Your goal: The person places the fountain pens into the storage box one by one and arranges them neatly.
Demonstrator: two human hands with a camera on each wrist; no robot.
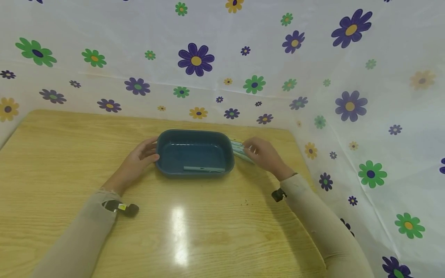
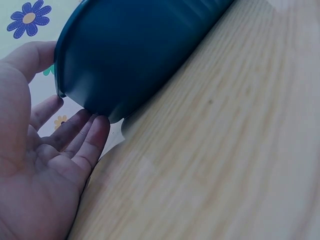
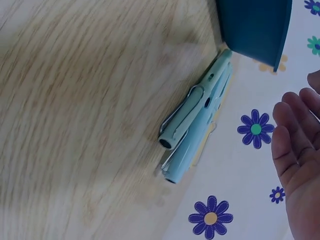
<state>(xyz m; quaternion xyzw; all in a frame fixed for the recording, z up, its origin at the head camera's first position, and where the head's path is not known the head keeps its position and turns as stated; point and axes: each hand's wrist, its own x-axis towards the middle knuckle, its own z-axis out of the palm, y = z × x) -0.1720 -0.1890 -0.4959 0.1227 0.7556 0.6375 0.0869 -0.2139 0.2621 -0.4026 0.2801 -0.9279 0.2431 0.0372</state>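
Observation:
A dark blue rectangular tub [image 1: 194, 174] stands on the table with one pale green pen [image 1: 203, 169] lying inside along its near wall. At its left end my left hand [image 1: 139, 156] holds the wall, thumb at the rim and fingertips against the outside, low down in the left wrist view. Beside the right end several clip pens [image 1: 239, 150] lie side by side. The right wrist view shows a mint pen [image 3: 192, 112], a light blue pen [image 3: 189, 152] and a yellow one behind. Over the pens hovers my right hand [image 1: 264, 154], empty, fingers loosely bent.
The wooden table [image 1: 139, 239] has a glossy light reflection in front of the tub. A few dark specks [image 1: 246, 202] lie to the right. A white flowered curtain [image 1: 222, 42] hangs along the back and right edges.

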